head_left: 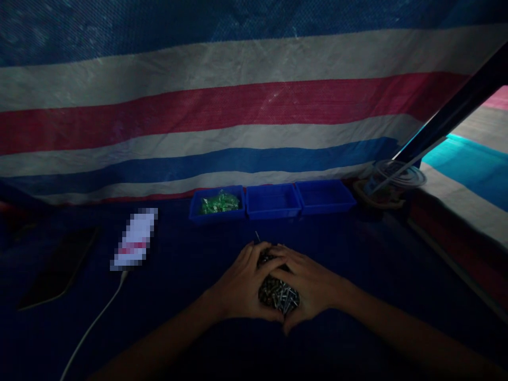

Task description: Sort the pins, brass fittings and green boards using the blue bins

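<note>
A heap of small metal screws (278, 292) lies on the dark blue table (357, 264) in front of me. My left hand (242, 283) curves round the heap's left side. My right hand (307, 283) curves round its right side. The fingertips of both hands meet over the far side of the heap, so the two hands cup it between them. One screw sticks up just behind the fingers.
Three blue bins stand in a row at the back: the left bin (216, 205) holds green bits, the middle bin (273, 201) and right bin (324, 196) look bare. A pixelated white object (135, 238) with a white cable (93, 323) and a dark phone (59, 267) lie left. A striped tarp hangs behind.
</note>
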`<act>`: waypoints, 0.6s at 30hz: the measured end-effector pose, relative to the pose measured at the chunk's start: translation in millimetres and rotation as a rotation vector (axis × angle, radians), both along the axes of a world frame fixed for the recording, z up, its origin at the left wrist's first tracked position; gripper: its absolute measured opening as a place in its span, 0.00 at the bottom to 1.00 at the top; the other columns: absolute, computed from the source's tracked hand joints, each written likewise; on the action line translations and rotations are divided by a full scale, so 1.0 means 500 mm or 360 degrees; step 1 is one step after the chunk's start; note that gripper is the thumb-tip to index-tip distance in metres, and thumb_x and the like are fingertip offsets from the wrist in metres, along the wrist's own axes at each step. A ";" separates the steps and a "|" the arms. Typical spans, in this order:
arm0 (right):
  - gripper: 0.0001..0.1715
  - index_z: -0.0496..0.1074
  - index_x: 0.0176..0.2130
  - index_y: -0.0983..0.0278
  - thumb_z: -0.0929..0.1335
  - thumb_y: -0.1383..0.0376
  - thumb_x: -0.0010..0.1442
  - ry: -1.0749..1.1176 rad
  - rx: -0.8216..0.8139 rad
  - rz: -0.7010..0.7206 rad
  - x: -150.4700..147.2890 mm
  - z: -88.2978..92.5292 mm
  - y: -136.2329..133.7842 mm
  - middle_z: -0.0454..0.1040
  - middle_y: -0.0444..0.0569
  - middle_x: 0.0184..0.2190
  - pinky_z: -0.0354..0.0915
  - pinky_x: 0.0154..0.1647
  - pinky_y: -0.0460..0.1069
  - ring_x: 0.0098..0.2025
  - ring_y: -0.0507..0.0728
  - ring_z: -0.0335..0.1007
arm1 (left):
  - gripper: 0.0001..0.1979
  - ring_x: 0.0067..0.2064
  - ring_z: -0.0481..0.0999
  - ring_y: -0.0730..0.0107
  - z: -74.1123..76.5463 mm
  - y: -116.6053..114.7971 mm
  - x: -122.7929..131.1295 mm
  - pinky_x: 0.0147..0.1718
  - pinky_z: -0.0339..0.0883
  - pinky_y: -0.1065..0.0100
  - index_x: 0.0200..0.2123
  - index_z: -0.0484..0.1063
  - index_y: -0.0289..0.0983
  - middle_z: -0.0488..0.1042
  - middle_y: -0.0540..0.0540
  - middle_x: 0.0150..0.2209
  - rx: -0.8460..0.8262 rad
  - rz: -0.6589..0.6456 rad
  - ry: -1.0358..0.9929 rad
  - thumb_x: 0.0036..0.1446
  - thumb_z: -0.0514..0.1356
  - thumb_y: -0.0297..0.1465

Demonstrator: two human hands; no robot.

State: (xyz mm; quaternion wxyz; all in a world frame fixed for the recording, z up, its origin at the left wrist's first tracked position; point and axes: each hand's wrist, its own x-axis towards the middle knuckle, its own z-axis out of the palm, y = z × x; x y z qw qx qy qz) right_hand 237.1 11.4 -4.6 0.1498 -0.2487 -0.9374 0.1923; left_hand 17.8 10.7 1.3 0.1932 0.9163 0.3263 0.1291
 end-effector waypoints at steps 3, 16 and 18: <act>0.61 0.54 0.63 0.66 0.72 0.41 0.40 0.0006 0.0016 0.0019 -0.001 -0.005 0.003 0.54 0.63 0.63 0.48 0.64 0.65 0.65 0.69 0.47 | 0.56 0.65 0.42 0.33 -0.001 0.006 0.001 0.59 0.42 0.35 0.65 0.49 0.44 0.43 0.34 0.66 0.0043 0.0048 0.0015 0.35 0.63 0.59; 0.56 0.59 0.61 0.62 0.72 0.39 0.41 0.0073 0.0073 -0.0012 -0.006 -0.014 0.006 0.60 0.60 0.60 0.55 0.61 0.60 0.61 0.66 0.55 | 0.53 0.68 0.42 0.46 -0.001 -0.005 0.004 0.62 0.49 0.45 0.67 0.34 0.40 0.42 0.35 0.68 -0.0080 -0.0107 -0.0005 0.49 0.61 0.50; 0.55 0.60 0.60 0.62 0.71 0.39 0.41 0.0085 0.0099 -0.0023 -0.005 -0.017 0.006 0.61 0.60 0.59 0.56 0.60 0.60 0.60 0.65 0.56 | 0.52 0.68 0.43 0.48 -0.001 -0.009 0.006 0.62 0.49 0.47 0.67 0.34 0.39 0.43 0.35 0.67 -0.0059 -0.0102 -0.0030 0.50 0.62 0.48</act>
